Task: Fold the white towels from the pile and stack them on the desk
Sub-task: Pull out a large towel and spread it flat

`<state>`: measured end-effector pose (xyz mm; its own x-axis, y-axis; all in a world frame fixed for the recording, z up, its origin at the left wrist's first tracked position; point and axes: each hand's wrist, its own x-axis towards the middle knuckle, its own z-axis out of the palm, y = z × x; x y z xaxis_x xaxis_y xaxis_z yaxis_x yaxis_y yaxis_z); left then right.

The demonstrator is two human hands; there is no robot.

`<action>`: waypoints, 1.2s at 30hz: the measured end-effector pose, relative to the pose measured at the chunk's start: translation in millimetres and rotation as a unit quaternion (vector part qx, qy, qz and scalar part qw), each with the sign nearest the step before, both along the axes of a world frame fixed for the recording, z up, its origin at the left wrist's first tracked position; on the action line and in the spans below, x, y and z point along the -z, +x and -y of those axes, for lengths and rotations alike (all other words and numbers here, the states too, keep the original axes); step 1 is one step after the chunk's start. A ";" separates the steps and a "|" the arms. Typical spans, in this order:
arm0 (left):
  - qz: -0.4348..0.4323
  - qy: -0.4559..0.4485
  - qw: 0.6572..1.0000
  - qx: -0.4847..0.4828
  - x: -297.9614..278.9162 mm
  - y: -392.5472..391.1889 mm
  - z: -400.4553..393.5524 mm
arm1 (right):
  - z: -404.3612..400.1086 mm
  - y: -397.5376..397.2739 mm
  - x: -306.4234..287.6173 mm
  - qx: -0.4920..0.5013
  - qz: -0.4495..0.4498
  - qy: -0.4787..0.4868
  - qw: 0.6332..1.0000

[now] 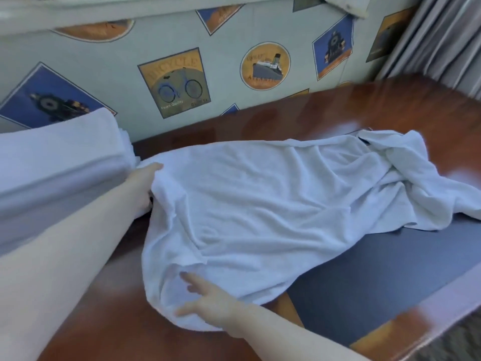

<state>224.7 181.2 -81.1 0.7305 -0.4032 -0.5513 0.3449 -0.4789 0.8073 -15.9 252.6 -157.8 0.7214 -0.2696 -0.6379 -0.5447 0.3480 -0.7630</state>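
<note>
A white towel point(273, 204) lies spread and rumpled across the wooden desk point(299, 113), its far right end bunched up. My left hand point(143, 183) grips the towel's far left corner, with the cloth draped over its fingers. My right hand point(208, 300) lies with straight fingers on the towel's near left corner, pressing it onto the desk. A stack of folded white towels point(57, 162) stands at the left, right beside my left hand.
A dark blue mat point(390, 277) covers the desk under the towel's right part. Behind the desk runs a wall point(234, 35) with pictures of a bicycle, a ship and trains. A grey curtain point(442, 35) hangs at the far right.
</note>
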 end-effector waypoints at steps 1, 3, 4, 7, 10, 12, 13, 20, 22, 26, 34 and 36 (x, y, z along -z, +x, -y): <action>0.028 0.006 0.999 -0.016 10.2 -1.2 0.8 | 4.5 -2.5 5.9 0.024 0.007 0.007 1.000; 0.126 0.035 0.991 -0.037 31.0 -23.1 4.6 | 14.3 -9.2 13.3 0.092 0.008 0.014 0.996; 0.185 0.058 0.980 -0.033 39.4 -44.9 5.0 | 20.1 -13.8 14.8 0.127 -0.002 0.011 0.992; 0.307 0.129 0.940 0.077 72.6 -127.3 0.0 | 41.2 -36.4 20.0 0.240 0.002 -0.023 0.970; 0.351 0.147 0.884 0.272 112.9 -208.7 -5.6 | 70.5 -69.4 22.3 0.336 -0.021 -0.041 0.941; 0.354 0.133 0.852 0.362 132.7 -249.0 -2.5 | 92.9 -102.5 23.7 0.390 -0.055 -0.043 0.918; 0.365 0.129 0.834 0.394 140.6 -266.9 0.5 | 104.4 -122.1 24.6 0.418 -0.066 -0.040 0.905; 0.422 0.162 0.765 0.458 134.5 -384.2 84.9 | 204.9 -262.4 17.6 0.472 -0.048 -0.076 0.877; 0.411 0.130 0.775 0.463 125.3 -424.5 115.4 | 238.4 -306.4 13.6 0.461 -0.051 -0.099 0.880; 0.365 0.071 0.806 0.460 122.3 -490.1 165.1 | 305.2 -386.4 7.1 0.447 -0.072 -0.155 0.878; 0.329 0.074 0.830 0.444 113.3 -529.2 227.5 | 413.3 -419.9 11.5 0.408 -0.102 -0.219 0.880; 0.344 0.064 0.822 0.449 115.3 -523.1 244.8 | 440.0 -409.2 10.5 0.360 -0.104 -0.279 0.884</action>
<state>-298.4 -63.5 -196.4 0.3267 -0.9212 -0.2114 -0.7113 -0.3869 0.5868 -425.1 -187.4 -168.3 0.1173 -0.9257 -0.3597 -0.4844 0.2629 -0.8344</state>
